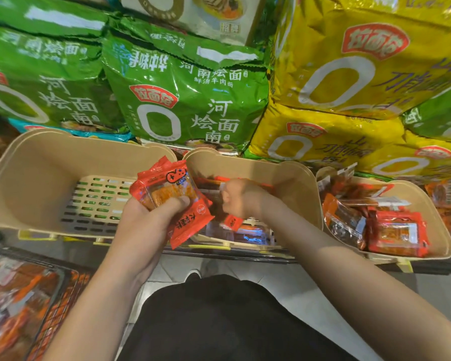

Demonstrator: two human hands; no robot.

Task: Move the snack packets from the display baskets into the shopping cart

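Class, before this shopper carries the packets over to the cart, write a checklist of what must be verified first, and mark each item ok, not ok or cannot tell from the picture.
1. Left hand grips its red packets firmly: ok.
2. Right hand has a packet pinched in the middle basket: cannot tell, blurred.
3. Left basket emptied: ok, slotted floor bare.
4. Right basket emptied: not ok, packets remain.
5. Shopping cart within view, lower left, already holding packets: ok.
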